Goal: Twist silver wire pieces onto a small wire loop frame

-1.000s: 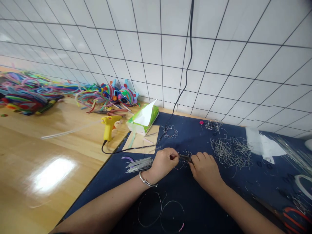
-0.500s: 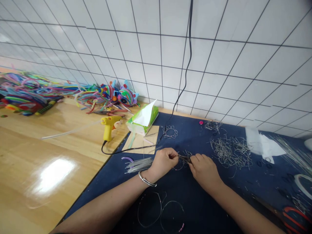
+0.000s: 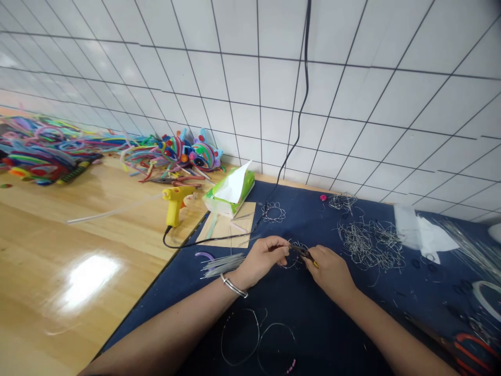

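Observation:
My left hand [image 3: 268,258], with a silver bangle at the wrist, pinches a thin wire piece [image 3: 288,263] above the dark blue cloth. My right hand [image 3: 331,269] is closed round small pliers [image 3: 303,252] with a bit of yellow handle showing. The jaws point left and meet the wire at my left fingertips; whether they are closed on it is too small to tell. Two large thin wire rings [image 3: 240,337] lie nearer to me, one with pink beads [image 3: 291,365]. A flower-shaped wire ring [image 3: 274,212] rests beyond my hands.
Left of my hands are a bundle of straight wires [image 3: 223,265], a tissue pack [image 3: 230,192] and a yellow glue gun [image 3: 175,204] with its cord. Tangled wire [image 3: 370,245] and red-handled scissors [image 3: 475,352] lie right. Colourful pipe cleaners [image 3: 50,141] are piled far left.
The pliers have turned in my right hand, and their yellow handle now shows. My left fingers have shifted slightly, and the bangle has slid a little down the arm.

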A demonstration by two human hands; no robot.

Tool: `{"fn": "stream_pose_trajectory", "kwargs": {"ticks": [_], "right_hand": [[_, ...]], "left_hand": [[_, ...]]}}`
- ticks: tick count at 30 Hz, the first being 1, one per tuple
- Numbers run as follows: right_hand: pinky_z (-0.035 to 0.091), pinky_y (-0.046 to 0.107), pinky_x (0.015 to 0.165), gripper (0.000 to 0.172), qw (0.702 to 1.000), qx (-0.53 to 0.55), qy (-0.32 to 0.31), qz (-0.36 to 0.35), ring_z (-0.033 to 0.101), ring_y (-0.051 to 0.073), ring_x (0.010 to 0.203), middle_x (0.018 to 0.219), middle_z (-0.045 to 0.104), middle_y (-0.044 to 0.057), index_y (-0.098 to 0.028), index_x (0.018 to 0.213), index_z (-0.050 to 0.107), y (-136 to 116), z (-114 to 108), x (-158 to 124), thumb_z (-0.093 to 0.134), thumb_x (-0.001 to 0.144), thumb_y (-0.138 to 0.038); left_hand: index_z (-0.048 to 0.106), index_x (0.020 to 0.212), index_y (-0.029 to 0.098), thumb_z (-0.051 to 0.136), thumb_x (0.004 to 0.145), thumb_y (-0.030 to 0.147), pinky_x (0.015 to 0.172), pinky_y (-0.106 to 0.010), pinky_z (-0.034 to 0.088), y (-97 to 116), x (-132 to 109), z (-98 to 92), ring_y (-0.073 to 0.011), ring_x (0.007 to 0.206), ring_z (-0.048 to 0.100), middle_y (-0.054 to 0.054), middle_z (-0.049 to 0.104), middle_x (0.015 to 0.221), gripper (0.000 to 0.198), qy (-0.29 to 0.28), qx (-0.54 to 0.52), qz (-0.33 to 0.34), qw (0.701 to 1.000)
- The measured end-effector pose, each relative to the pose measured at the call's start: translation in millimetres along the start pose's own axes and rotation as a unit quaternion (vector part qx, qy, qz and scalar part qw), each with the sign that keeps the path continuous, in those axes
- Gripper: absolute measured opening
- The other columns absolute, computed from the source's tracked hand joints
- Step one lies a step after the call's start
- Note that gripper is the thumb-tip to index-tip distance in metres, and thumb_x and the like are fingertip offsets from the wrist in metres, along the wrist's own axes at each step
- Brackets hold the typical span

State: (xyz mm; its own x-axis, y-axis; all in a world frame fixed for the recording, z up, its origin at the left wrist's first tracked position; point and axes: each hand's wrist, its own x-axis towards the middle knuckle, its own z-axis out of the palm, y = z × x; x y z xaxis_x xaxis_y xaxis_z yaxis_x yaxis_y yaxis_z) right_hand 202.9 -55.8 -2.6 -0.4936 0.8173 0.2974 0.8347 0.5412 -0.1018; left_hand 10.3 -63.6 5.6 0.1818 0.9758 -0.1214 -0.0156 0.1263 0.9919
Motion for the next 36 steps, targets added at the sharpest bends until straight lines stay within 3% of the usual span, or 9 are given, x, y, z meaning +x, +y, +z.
{"fn": "stream_pose_trajectory", "kwargs": {"ticks": [5, 23, 36], "right_hand": [[0.033, 0.022, 0.063, 0.018, 1.000, 0.017, -0.009, 0.001, 0.048, 0.010, 0.064, 0.068, 0.053, 0.001, -0.017, 0.068, 0.052, 1.3, 2.6, -0.2, 0.045, 0.083, -0.025], [0.034, 0.024, 0.065, 0.016, 0.998, 0.021, -0.054, -0.001, 0.047, 0.013, 0.068, 0.073, 0.052, 0.003, -0.017, 0.073, 0.051, 2.7, -2.0, 1.1, 0.044, 0.083, -0.026], [0.031, 0.029, 0.068, 0.014, 0.999, -0.038, -0.017, -0.020, 0.043, 0.016, 0.070, 0.072, 0.049, 0.005, -0.016, 0.075, 0.053, 1.4, -0.2, -0.6, 0.043, 0.082, -0.023]], "left_hand": [[0.057, 0.081, 0.013, 0.051, 0.076, 0.026, 0.054, -0.021, 0.045, -1.1, 0.7, -0.9, -0.0073, 0.053, 0.053, -0.001, 0.057, 0.069, 0.015, -0.013, -0.033, -0.010, 0.999], [0.056, 0.078, 0.012, 0.055, 0.073, 0.029, 0.051, -0.019, 0.042, -3.6, 1.4, -0.5, -0.0060, 0.048, 0.050, 0.001, 0.054, 0.064, 0.018, -0.001, 0.023, -0.005, 1.000], [0.057, 0.080, 0.012, 0.054, 0.072, 0.026, 0.050, -0.019, 0.044, -5.9, -1.0, 4.8, -0.0076, 0.050, 0.054, 0.000, 0.057, 0.066, 0.017, 0.045, 0.052, -0.003, 0.998]]}}
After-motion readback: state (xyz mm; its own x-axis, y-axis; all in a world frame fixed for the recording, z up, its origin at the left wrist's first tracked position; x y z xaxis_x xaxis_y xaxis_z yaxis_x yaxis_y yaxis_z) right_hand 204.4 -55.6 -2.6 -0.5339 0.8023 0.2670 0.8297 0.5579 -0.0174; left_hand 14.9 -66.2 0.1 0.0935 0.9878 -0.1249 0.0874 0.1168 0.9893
